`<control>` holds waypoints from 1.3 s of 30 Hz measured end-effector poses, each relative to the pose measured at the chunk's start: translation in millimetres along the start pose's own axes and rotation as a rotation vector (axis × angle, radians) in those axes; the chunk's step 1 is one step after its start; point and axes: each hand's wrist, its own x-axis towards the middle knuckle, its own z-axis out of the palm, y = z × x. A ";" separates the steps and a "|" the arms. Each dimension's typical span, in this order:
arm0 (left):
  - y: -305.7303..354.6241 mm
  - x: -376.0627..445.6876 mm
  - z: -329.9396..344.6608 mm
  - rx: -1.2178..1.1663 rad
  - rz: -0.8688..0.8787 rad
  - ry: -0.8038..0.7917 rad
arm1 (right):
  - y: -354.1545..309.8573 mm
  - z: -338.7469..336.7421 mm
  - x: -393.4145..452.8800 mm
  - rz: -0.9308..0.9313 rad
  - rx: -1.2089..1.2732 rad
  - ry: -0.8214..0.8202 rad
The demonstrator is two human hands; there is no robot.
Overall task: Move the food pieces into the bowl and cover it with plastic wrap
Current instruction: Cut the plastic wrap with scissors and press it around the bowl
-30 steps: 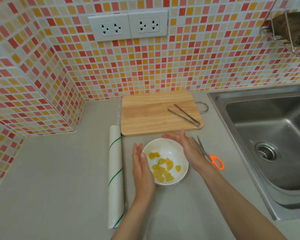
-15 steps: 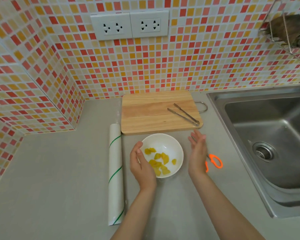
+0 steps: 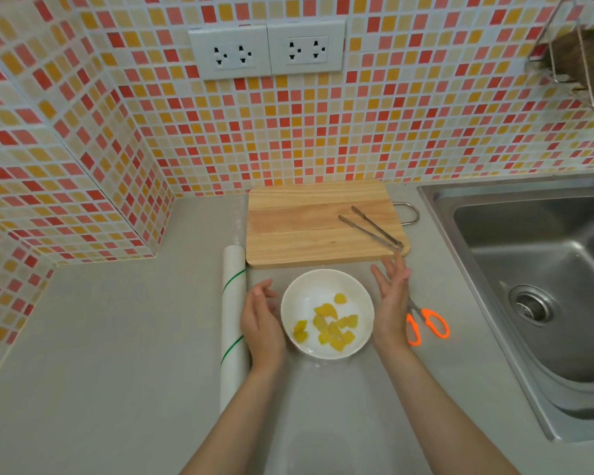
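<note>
I am standing over the grey tabletop (image 3: pixel 100 337), which is running from the mosaic-tiled wall (image 3: pixel 323 132) at the far side to the steel sink (image 3: pixel 528 286) sunk in on the right. A wooden cutting board (image 3: pixel 316 228) is lying at the far side against the wall, and metal tongs (image 3: pixel 371 231) are resting on its right part, arms apart. A roll of plastic wrap (image 3: pixel 234 323) is lying left of centre, running near to far, its far end just beside the board's near left corner. The white bowl (image 3: pixel 306 293) is sitting on the tabletop just near of the board, and a faint sheen across its top is suggesting film, though I cannot tell for sure. Yellow food pieces (image 3: pixel 333 327) are lying inside the bowl, mostly toward its near right. I am holding my left hand (image 3: pixel 261 323) just left of the bowl, fingers loosely curled and gripping nothing, with its edge close to the rim. I am holding my right hand (image 3: pixel 391 303) just right of the bowl, fingers straight and spread, palm facing the bowl, gripping nothing. Orange-handled scissors (image 3: pixel 426 323) are lying right of that hand, their blades partly hidden behind it.
</note>
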 end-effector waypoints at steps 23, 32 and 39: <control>-17.8 -0.9 15.7 -0.057 -0.130 -0.257 | 37.7 7.1 -9.1 0.260 0.090 -0.177; -13.5 -4.5 14.9 0.033 -0.129 -0.237 | 33.8 3.8 -6.2 0.283 -0.092 -0.208; -14.0 -6.6 12.2 0.120 -0.060 -0.225 | 22.7 1.5 -7.8 0.234 -0.216 -0.272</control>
